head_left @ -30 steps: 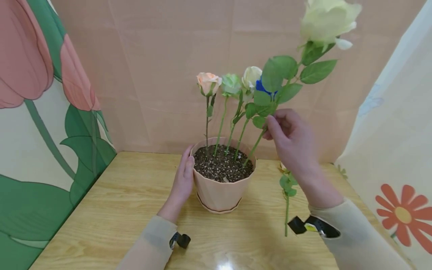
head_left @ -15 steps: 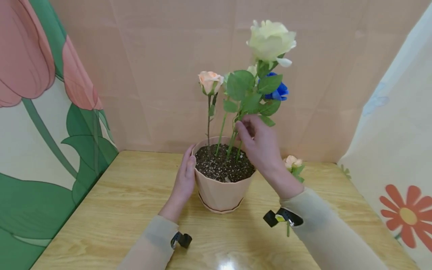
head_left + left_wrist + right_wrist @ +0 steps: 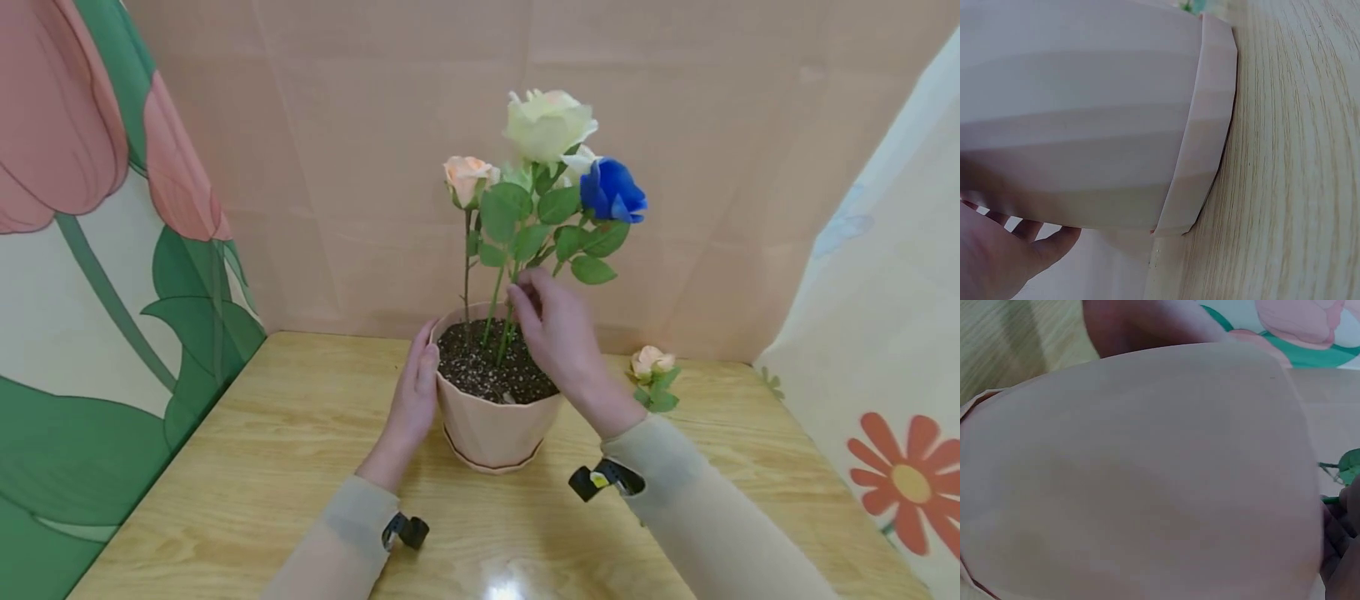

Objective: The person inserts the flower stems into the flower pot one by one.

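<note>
A pale pink flowerpot (image 3: 497, 429) filled with dark soil (image 3: 480, 371) stands in its saucer on the table. My left hand (image 3: 411, 392) rests flat along the pot's left side, its fingers and thumb (image 3: 1054, 247) against the wall in the left wrist view. Between thumb and fingers, my right hand (image 3: 558, 333) pinches the green stem of a large white rose (image 3: 551, 127) above the soil; the stem's lower end reaches the soil. Around it stand a peach rose (image 3: 468, 179), a blue rose (image 3: 613, 192), a second white rose (image 3: 580, 161) and a pale green rose, mostly hidden by leaves.
Another peach rose (image 3: 651, 362) lies on the wooden table (image 3: 262, 467) at the right, its stem mostly covered by my right forearm. A pink cloth (image 3: 375, 167) hangs behind the table. Flower-printed panels (image 3: 907, 483) flank both sides.
My right hand has carried the large white rose left and down, from the pot's right edge toward its middle. The blue rose now shows fully. My left hand has stayed on the pot.
</note>
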Demonstrator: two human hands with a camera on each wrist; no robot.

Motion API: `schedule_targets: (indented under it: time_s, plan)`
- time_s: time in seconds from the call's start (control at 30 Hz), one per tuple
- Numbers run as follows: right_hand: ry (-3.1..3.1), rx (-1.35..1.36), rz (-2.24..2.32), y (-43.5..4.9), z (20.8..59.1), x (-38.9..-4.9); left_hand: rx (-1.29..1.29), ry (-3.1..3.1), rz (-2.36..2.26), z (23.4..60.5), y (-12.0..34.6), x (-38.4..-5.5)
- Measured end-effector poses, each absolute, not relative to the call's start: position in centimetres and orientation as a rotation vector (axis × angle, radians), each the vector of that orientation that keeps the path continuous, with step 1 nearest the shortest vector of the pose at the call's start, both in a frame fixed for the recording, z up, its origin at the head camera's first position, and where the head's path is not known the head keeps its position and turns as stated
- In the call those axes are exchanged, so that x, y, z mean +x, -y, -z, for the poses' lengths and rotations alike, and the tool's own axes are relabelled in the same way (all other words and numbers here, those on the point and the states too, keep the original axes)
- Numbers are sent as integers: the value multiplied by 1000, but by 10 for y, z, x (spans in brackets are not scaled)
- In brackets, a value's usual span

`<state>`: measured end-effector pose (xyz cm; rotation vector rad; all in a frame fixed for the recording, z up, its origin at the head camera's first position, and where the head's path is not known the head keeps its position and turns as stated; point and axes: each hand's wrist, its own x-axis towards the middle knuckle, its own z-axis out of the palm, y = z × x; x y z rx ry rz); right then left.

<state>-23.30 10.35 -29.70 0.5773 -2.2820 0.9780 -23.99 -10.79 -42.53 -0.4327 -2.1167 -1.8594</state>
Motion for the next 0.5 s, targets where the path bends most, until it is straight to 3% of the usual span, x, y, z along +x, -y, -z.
schedule_targets:
  time_s: [0.5]
  plan:
    - [2252, 547, -961, -105, 313, -235, -402, 2132, 1852, 423, 106, -237]
